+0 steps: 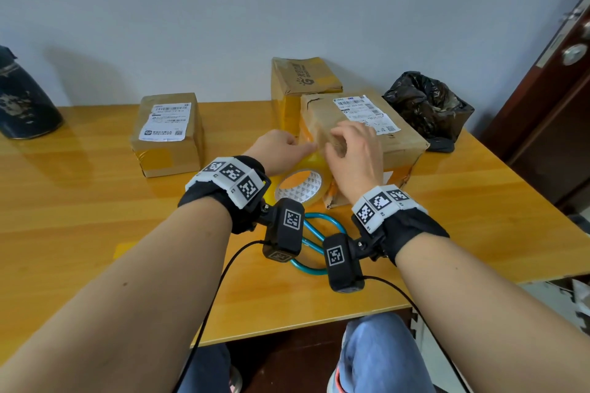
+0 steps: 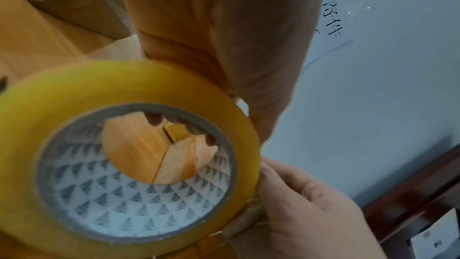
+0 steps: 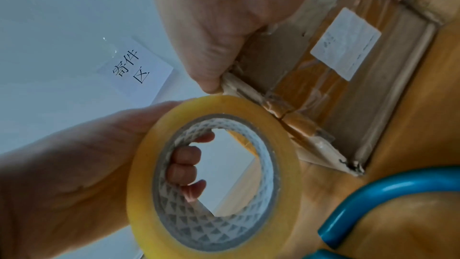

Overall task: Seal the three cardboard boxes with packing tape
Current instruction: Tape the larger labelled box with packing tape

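Two hands crowd the near corner of the big brown labelled cardboard box (image 1: 367,134) at table centre: left hand (image 1: 281,147) hooks its fingers through the yellow packing-tape roll (image 1: 301,183), right hand (image 1: 351,153) curls onto the box edge at one o'clock of it. Best keep the strip taut and press it flat over the corner. Only the right wrist view shows the left fingers (image 3: 185,162) inside the core; only the head view shows the other two boxes, at ten and twelve o'clock.

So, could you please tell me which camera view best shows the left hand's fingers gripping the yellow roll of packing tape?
The right wrist view: the left hand curls its fingers through the yellow roll of packing tape. The left wrist view shows only fingertips beyond the core; the head view hides them.
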Tool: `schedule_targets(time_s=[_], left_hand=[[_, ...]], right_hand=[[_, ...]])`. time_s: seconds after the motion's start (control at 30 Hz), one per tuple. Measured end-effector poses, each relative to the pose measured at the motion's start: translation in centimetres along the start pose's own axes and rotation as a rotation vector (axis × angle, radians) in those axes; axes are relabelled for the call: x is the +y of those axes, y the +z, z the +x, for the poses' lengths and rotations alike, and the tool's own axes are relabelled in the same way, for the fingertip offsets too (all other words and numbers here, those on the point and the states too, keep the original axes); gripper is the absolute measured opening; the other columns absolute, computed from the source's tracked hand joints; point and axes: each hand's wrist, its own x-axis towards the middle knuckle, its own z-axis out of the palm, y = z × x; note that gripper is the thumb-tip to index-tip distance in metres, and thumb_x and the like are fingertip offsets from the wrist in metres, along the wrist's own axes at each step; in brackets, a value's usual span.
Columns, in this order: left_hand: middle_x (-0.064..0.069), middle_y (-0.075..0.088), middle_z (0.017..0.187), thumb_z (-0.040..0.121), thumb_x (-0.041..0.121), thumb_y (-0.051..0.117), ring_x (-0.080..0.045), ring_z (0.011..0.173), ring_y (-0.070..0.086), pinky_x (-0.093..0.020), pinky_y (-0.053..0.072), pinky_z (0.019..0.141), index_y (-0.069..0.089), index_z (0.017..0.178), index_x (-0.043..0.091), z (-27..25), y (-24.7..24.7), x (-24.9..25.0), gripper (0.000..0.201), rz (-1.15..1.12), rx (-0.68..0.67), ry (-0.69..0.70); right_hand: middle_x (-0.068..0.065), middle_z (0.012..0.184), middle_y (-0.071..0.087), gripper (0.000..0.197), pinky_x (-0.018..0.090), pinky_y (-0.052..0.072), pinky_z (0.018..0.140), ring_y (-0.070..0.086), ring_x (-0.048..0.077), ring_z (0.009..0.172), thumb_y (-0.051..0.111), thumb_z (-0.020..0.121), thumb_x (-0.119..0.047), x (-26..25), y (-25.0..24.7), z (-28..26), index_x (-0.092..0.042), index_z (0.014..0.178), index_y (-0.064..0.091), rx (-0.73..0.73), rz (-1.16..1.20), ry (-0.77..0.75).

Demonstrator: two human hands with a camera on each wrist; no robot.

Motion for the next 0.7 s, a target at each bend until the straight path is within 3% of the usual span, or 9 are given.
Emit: schedule_targets(time_s=[0.13, 0.27, 0.37, 0.43, 0.5, 0.6, 0.7], left_hand=[[0.003, 0.057, 0.106, 0.068, 0.058, 0.076, -0.016, 0.099, 0.055, -0.03, 0.045, 0.079, 0.056, 0.109, 0.021, -0.6, 0.0, -0.7, 0.059, -0.144, -0.059, 0.026], [0.006, 0.057, 0.108, 0.065, 0.037, 0.086, -0.012, 0.097, 0.056, -0.028, 0.049, 0.079, 0.046, 0.122, 0.028, -1.5, 0.2, -1.9, 0.07, -0.128, -0.099, 0.05], [0.0, 0.063, 0.118, 0.068, 0.037, 0.085, -0.015, 0.101, 0.061, -0.031, 0.053, 0.085, 0.048, 0.132, 0.024, -1.9, 0.8, -2.7, 0.075, -0.188, -0.064, 0.037], [0.003, 0.058, 0.129, 0.066, 0.046, 0.084, -0.015, 0.114, 0.057, -0.036, 0.05, 0.096, 0.044, 0.14, 0.023, -1.9, 1.0, -2.6, 0.087, -0.203, -0.04, 0.035], [0.006, 0.055, 0.131, 0.063, 0.056, 0.081, -0.014, 0.118, 0.054, -0.037, 0.049, 0.098, 0.045, 0.14, 0.026, -2.1, 1.2, -2.2, 0.09, -0.218, -0.011, 0.053], [0.005, 0.057, 0.13, 0.068, 0.056, 0.077, -0.015, 0.118, 0.055, -0.033, 0.05, 0.096, 0.052, 0.131, 0.038, -2.3, 1.1, -1.3, 0.07, -0.211, 0.04, 0.121], [0.005, 0.051, 0.139, 0.074, 0.052, 0.075, -0.015, 0.125, 0.048, -0.027, 0.043, 0.098, 0.048, 0.134, 0.043, -2.4, 0.5, -0.7, 0.066, -0.139, 0.066, 0.18]], right_hand=[[0.001, 0.135, 0.055, 0.039, 0.032, 0.031, 0.108, 0.042, 0.02, 0.127, 0.058, 0.092, -0.032, 0.6, -0.1, 0.1, -0.011, 0.125, 0.06, -0.037, -0.044, -0.004], [0.003, 0.142, 0.05, 0.038, 0.033, 0.014, 0.117, 0.034, 0.02, 0.138, 0.05, 0.096, -0.026, 1.0, -0.3, 0.1, -0.011, 0.13, 0.057, -0.031, -0.132, -0.039], [0.005, 0.144, 0.048, 0.039, 0.037, 0.004, 0.119, 0.036, 0.02, 0.138, 0.045, 0.099, -0.031, 1.4, -0.4, 0.2, -0.011, 0.131, 0.055, -0.053, -0.217, -0.085], [0.006, 0.144, 0.048, 0.041, 0.038, 0.008, 0.12, 0.036, 0.021, 0.138, 0.044, 0.099, -0.036, 1.6, -0.4, 0.2, -0.011, 0.131, 0.055, -0.064, -0.229, -0.093], [0.006, 0.146, 0.046, 0.043, 0.038, 0.012, 0.12, 0.035, 0.021, 0.139, 0.044, 0.099, -0.036, 1.7, -0.4, 0.2, -0.011, 0.133, 0.053, -0.07, -0.238, -0.091], [0.006, 0.148, 0.043, 0.042, 0.035, 0.014, 0.119, 0.033, 0.02, 0.14, 0.046, 0.099, -0.03, 1.8, -0.5, 0.4, -0.01, 0.135, 0.051, -0.072, -0.218, -0.09], [0.006, 0.146, 0.046, 0.039, 0.036, 0.018, 0.118, 0.037, 0.02, 0.137, 0.048, 0.098, -0.026, 2.0, -0.2, 0.6, -0.009, 0.133, 0.053, -0.069, -0.208, -0.097]])
